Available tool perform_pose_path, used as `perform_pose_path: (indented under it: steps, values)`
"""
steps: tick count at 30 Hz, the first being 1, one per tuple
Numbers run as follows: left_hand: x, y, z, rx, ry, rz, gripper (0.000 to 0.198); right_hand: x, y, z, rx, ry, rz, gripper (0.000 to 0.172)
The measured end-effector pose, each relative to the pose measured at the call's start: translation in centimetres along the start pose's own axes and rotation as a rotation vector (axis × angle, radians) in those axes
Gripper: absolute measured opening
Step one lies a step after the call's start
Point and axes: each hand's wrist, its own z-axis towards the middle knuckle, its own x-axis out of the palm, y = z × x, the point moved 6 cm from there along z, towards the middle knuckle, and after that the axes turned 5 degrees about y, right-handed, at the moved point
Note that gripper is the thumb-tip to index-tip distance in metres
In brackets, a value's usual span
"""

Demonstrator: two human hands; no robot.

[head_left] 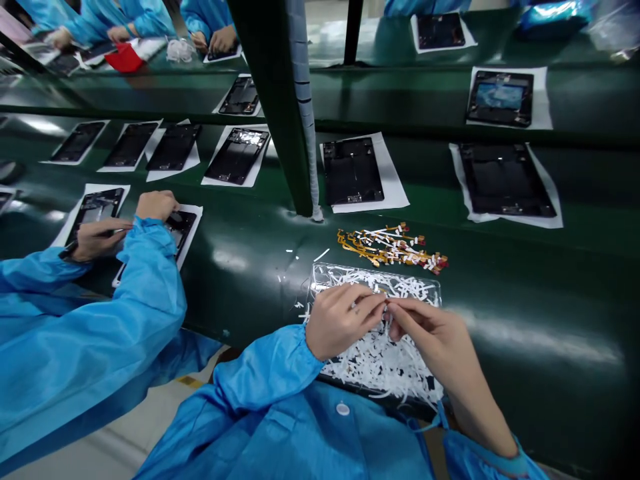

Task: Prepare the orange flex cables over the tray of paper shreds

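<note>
Both my hands meet over a clear plastic tray (437,293) filled with white paper strips (385,370). My left hand (343,317) has its thumb and fingers pinched together, its fingertips close against those of the other hand. My right hand (433,333) pinches too, thumb against forefinger. Whatever sits between the fingertips is too small and covered to name. Just beyond the tray lies a loose pile of orange flex cables (395,247) with white strips and dark red ends. A few white scraps (297,305) are scattered left of the tray.
Black tablet housings (353,170) on white sheets stand along the green bench (240,233). A dark green post (280,100) with a grey wrapped cable (304,87) rises ahead. At left a co-worker's hands (155,205) work on a housing; other people sit across the bench.
</note>
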Motion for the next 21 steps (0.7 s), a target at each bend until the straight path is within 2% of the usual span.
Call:
perform_pose_path:
  steps: [10,15,21]
  values:
    - [0.0,0.2,0.3,-0.027,0.015,0.116,0.007,0.6,0.3,0.3,-0.006,-0.017,-0.03,0.033]
    - [0.1,0.5,0.4,-0.027,0.027,0.133,0.007,0.0,0.1,-0.1,0.017,0.002,-0.096,0.033]
    - [0.0,2.9,-0.5,-0.214,0.134,-0.211,0.009,-2.7,-0.5,-0.4,0.01,-0.113,-0.303,0.029]
